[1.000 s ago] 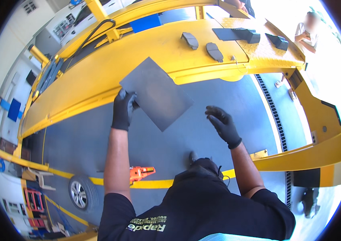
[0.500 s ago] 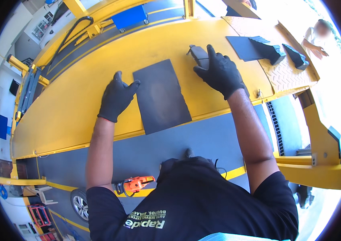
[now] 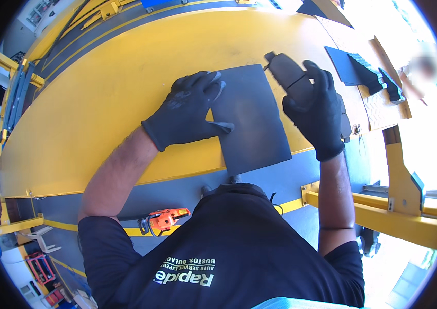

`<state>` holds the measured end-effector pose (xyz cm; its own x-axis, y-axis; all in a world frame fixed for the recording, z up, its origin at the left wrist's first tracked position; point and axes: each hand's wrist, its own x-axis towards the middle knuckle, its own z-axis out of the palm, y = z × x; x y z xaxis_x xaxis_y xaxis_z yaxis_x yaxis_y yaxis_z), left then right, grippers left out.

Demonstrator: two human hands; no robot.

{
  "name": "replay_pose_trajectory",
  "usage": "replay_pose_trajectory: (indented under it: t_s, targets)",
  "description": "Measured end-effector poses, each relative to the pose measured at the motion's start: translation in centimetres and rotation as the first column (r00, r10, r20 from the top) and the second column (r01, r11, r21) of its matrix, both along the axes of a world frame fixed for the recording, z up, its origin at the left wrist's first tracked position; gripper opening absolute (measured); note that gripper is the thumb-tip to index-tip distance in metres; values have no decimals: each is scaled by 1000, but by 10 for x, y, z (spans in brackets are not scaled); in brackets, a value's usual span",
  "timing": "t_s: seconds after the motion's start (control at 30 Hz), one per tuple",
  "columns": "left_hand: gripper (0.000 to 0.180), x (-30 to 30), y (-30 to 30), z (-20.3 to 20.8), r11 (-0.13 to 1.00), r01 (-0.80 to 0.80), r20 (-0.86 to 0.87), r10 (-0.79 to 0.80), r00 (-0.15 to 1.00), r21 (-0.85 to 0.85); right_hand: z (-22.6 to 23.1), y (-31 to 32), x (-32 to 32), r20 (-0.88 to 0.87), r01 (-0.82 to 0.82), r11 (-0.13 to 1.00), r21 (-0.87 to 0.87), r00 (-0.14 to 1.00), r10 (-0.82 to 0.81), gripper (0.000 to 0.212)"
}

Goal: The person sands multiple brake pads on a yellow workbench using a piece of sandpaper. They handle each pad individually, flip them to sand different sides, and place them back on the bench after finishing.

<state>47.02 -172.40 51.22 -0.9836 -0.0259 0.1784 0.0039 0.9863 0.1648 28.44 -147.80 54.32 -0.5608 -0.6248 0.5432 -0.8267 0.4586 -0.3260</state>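
Observation:
A dark grey rectangular sheet (image 3: 252,118), which looks like sandpaper with a paler middle, lies on the yellow platform and overhangs its near edge. My left hand (image 3: 187,108), in a black glove, rests at the sheet's left edge, its thumb spread from the fingers over the surface. To the right of the sheet, my gloved right hand (image 3: 313,110) is closed around a brake pad (image 3: 286,72), whose far end sticks out past the fingers. Another dark brake pad (image 3: 345,121) shows partly behind the right hand, near the platform edge.
The yellow lift platform (image 3: 100,123) spans the view. At its right end lie a dark flat sheet (image 3: 340,64) and two black ridged wedges (image 3: 366,72). An orange power tool (image 3: 163,220) sits on the floor below left. A yellow beam (image 3: 383,216) stands at right; another person (image 3: 416,82) is beyond.
My left hand has moved right onto the sheet's edge. My right hand has closed on the brake pad and come nearer me. The whole view has shifted.

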Motion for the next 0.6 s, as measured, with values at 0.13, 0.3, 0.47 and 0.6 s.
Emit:
replay_pose_trajectory:
  t_s: [0.13, 0.3, 0.47, 0.6]
  targets:
    - [101, 2, -2, -7, 1000, -13, -32, 13, 999, -5, 7, -17, 31, -202, -43, 979, 201, 976, 84, 67]
    - [100, 2, -2, -9, 999, 1, -35, 1, 999, 54, -3, -25, 44, -380, -80, 935, 345, 899, 217, 55]
    - [99, 4, -5, -10, 998, -10, -10, 11, 1000, 61, 6, -21, 63, -506, -71, 803, 592, 743, 439, 55]
    - [98, 3, -4, -6, 998, -13, 7, 13, 1000, 61, 3, -13, 54, -413, -95, 597, 797, 635, 653, 65]
